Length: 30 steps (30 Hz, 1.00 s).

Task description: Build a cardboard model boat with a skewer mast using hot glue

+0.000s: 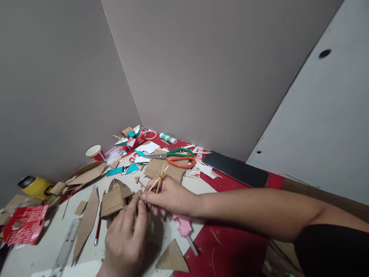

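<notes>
Pinched in my right hand [173, 196] are thin wooden sticks [160, 178] crossed and bound together with a yellowish band. My left hand [127, 231] reaches in from the front, its fingers closed on a small cardboard piece [138, 193] where both hands' fingertips meet; the contact is partly hidden. Right beside the left fingers stands a folded cardboard model [113, 201] with a rounded back. A pink glue gun [182, 225] lies under my right wrist, its clear glue stick pointing toward me. Near the front edge rests a cardboard triangle [173, 258].
Scissors [175, 156] with green and orange handles lie on corrugated cardboard. Behind are a glue stick [168, 138] and a paper cup [96, 153]. A dark phone-like slab [236, 168] sits right. Leftward are a pencil [99, 221], a ruler [66, 246] and a yellow bottle [36, 187].
</notes>
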{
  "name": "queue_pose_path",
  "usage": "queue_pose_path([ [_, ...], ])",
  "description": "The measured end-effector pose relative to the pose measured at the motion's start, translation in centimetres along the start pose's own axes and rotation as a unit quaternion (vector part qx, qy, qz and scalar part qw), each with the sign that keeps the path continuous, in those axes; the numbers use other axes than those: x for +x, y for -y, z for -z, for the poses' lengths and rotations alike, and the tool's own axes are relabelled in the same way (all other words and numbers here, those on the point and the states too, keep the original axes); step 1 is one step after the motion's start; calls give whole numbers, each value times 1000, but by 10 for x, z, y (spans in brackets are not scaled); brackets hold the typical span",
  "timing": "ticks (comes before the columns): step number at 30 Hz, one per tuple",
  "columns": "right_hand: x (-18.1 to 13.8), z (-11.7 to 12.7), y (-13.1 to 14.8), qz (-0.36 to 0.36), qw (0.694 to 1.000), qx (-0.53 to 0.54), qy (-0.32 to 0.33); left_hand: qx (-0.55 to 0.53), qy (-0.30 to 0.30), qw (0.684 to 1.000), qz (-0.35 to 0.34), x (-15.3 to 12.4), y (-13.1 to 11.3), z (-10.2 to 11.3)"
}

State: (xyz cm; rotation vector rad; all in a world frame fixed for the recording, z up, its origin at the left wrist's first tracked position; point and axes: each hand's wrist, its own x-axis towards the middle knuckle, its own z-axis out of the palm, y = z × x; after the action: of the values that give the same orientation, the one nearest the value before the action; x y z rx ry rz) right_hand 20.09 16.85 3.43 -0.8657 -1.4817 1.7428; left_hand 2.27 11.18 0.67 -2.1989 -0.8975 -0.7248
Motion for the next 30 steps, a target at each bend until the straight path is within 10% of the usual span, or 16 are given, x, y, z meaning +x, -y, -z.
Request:
queue_pose_path([
  [6, 1, 5, 8, -20, 1000, 7, 2, -52, 10, 998, 30, 7, -7, 2],
  [13, 1, 16, 19, 11, 1000, -9, 1, -208, -65, 945, 244, 20, -13, 22],
  [18, -1, 17, 23, 17, 1000, -7, 10, -307, -53, 786, 534, 34, -1, 30],
  [23, 0, 18, 22, 12, 999, 8, 31, -517, -24, 589, 620, 48, 0, 29],
  [30, -1, 18, 23, -14, 997, 26, 75, -602, 52, 491, 627, 50, -6, 27],
])
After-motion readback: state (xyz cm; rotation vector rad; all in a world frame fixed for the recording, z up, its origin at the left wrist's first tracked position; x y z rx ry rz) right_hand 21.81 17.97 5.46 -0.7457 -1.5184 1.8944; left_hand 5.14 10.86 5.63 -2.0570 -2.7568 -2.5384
